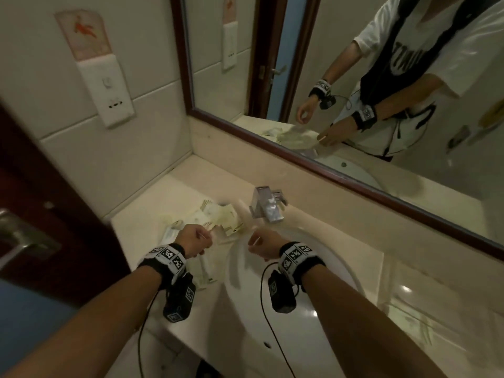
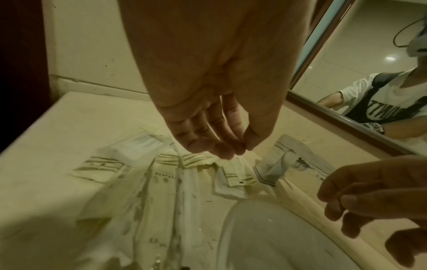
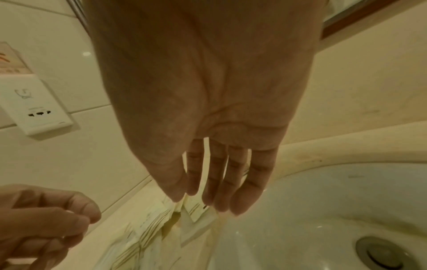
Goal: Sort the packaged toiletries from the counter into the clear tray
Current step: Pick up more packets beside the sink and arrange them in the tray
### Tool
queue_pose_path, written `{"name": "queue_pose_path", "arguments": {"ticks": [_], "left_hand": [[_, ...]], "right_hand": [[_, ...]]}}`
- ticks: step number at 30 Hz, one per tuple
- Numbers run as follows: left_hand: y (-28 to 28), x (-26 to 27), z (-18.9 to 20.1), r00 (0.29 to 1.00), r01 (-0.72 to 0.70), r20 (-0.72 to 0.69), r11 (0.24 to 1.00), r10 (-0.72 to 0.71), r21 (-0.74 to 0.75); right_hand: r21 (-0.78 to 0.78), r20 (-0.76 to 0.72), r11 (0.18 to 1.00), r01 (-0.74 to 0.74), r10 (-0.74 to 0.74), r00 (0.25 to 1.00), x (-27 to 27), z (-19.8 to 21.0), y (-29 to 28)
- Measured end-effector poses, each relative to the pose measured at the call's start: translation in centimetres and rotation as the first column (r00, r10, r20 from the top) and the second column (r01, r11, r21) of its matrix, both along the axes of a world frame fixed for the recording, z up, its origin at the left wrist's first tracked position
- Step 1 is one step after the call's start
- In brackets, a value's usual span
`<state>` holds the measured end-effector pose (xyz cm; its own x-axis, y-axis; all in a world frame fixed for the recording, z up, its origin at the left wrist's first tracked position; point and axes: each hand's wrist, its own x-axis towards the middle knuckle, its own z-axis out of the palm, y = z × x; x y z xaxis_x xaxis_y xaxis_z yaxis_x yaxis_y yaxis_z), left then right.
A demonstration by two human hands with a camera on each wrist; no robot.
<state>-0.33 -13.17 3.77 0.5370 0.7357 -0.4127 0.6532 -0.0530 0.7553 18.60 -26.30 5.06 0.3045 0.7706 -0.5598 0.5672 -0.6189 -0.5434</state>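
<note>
We are holding both hands above the table, just in front of the faucet (image 1: 268,204). Our left hand (image 1: 194,240) is hanging over the heap of packaged toiletries (image 1: 218,218), with its fingers (image 2: 203,138) relaxed and drawn loosely together, gripping nothing; the left wrist view is showing a clear gap between the fingertips and the packets below. Our right hand (image 1: 264,244) is hovering over the near edge of the white sink (image 1: 321,317), its fingers (image 3: 231,182) hanging nearly straight and slightly spread, also holding nothing.

The toiletries are lying on the pale table (image 1: 141,214) to the left of the sink, overlapping one another in a loose pile: flat cream sachets with striped ends and a longer clear-wrapped packet (image 2: 136,144) at the far left of the pile. We cannot make out the clear tray in any view. The mirror (image 1: 354,77) behind the faucet is reflecting both of our arms.
</note>
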Motion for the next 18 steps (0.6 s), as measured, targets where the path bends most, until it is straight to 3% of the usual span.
{"name": "queue_pose_path", "arguments": {"ticks": [6,18], "left_hand": [[3.6,-2.2,-2.1,0.996,0.059,-0.071,0.998,-0.057,0.024],[9.8,-1.4,-4.8,0.992,-0.028,-0.123,0.996,0.039,0.091]], "right_hand": [[-0.002,0.037,1.0,0.007,-0.007,0.999,-1.7,-2.7,4.6],[0.127,0.254,0.992,0.008,-0.04,0.966,-2.9,-4.3,12.9]]}}
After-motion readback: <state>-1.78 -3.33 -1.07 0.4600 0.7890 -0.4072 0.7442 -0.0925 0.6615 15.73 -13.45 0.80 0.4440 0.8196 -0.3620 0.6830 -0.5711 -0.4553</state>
